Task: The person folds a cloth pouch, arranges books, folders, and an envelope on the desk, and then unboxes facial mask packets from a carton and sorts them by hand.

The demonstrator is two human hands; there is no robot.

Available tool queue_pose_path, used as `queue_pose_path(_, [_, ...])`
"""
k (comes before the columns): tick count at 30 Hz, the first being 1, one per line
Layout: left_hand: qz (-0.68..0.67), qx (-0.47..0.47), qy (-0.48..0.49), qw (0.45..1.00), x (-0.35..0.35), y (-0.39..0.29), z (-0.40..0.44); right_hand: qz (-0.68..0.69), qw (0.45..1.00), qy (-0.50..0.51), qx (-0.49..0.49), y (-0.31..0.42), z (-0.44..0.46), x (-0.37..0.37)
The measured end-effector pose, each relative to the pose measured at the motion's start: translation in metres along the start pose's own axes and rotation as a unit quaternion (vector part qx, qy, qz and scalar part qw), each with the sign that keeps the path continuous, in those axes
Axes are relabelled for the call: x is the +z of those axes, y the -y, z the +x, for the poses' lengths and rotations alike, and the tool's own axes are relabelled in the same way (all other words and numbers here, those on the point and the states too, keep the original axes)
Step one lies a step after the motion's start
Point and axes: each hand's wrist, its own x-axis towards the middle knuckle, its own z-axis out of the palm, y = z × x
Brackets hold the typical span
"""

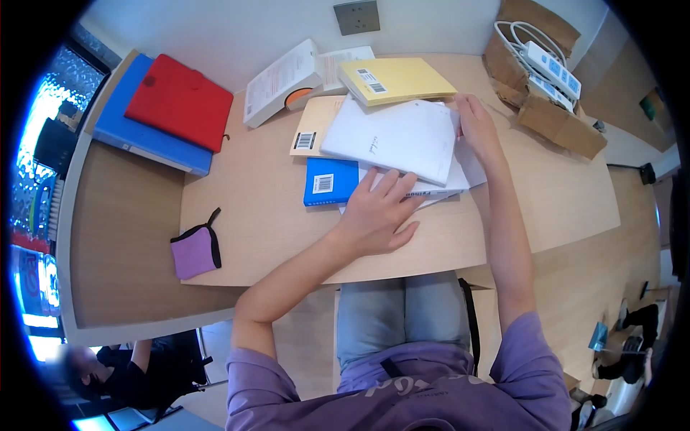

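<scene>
A white notebook (399,136) with small dark writing on its cover lies at a slant on loosely piled books. At its right edge my right hand (476,128) grips, fingers together and partly hidden. My left hand (381,214) is open, its spread fingertips on the notebook's lower edge and the white book (435,195) beneath. A blue book (330,182) with a barcode sticks out left of that hand. Above it is a cream book (316,126), also barcoded. A yellow book (402,77) overlaps the notebook's top edge.
White boxlike books (284,82) lean by the wall. A red folder (180,100) rests on a blue binder (126,122) at the left. A purple pouch (195,253) lies front left. A cardboard box (553,122) holds power strips (552,70). Other people sit beyond the desk.
</scene>
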Motion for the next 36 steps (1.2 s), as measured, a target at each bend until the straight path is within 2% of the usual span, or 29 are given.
queue_pose_path(3, [0.011, -0.019, 0.029, 0.999, 0.003, -0.002, 0.001, -0.107, 0.994, -0.028, -0.017, -0.005, 0.003, -0.003])
queue_pose_path(6, [0.024, -0.028, 0.034, 0.999, 0.006, 0.000, 0.000, -0.251, 0.968, 0.016, -0.004, 0.003, -0.004, -0.010])
queue_pose_path(9, [0.026, -0.031, 0.037, 0.999, 0.004, 0.001, 0.000, -0.325, 0.945, 0.029, 0.001, 0.002, -0.003, -0.007])
queue_pose_path(15, [0.013, -0.031, 0.056, 0.998, -0.013, 0.005, 0.007, -0.275, 0.961, 0.020, 0.010, 0.006, -0.008, -0.007])
queue_pose_path(21, [0.041, -0.003, -0.030, 0.999, -0.009, 0.008, 0.004, -0.131, 0.990, 0.039, -0.021, -0.002, 0.004, -0.007])
queue_pose_path(24, [0.072, 0.025, -0.084, 0.994, -0.012, 0.013, 0.006, 0.086, 0.993, 0.068, 0.032, -0.009, 0.013, -0.006])
queue_pose_path(25, [0.083, 0.037, -0.107, 0.990, -0.014, 0.017, 0.005, 0.214, 0.967, 0.139, 0.014, -0.017, 0.020, -0.011])
queue_pose_path(27, [0.092, 0.076, -0.137, 0.983, -0.023, 0.026, 0.001, 0.452, 0.849, 0.271, -0.025, -0.027, 0.030, -0.024])
queue_pose_path(29, [0.093, 0.108, -0.149, 0.979, -0.036, 0.032, -0.002, 0.408, 0.912, 0.032, -0.020, -0.022, 0.032, -0.010])
queue_pose_path(30, [0.088, 0.110, -0.164, 0.976, -0.040, 0.035, -0.004, 0.378, 0.921, -0.090, -0.013, -0.018, 0.028, -0.005])
queue_pose_path(31, [0.081, 0.112, -0.179, 0.974, -0.042, 0.038, -0.006, 0.410, 0.911, -0.018, -0.033, -0.022, 0.026, -0.016])
queue_pose_path(34, [0.009, 0.086, -0.217, 0.972, -0.050, 0.039, -0.008, 0.618, 0.785, 0.023, 0.032, -0.016, 0.019, -0.021])
queue_pose_path(35, [-0.003, 0.085, -0.239, 0.967, -0.045, 0.042, -0.011, 0.650, 0.751, 0.114, 0.014, -0.025, 0.024, -0.022])
queue_pose_path(36, [-0.015, 0.086, -0.260, 0.962, -0.044, 0.043, -0.011, 0.657, 0.736, 0.158, -0.024, -0.021, 0.022, -0.020])
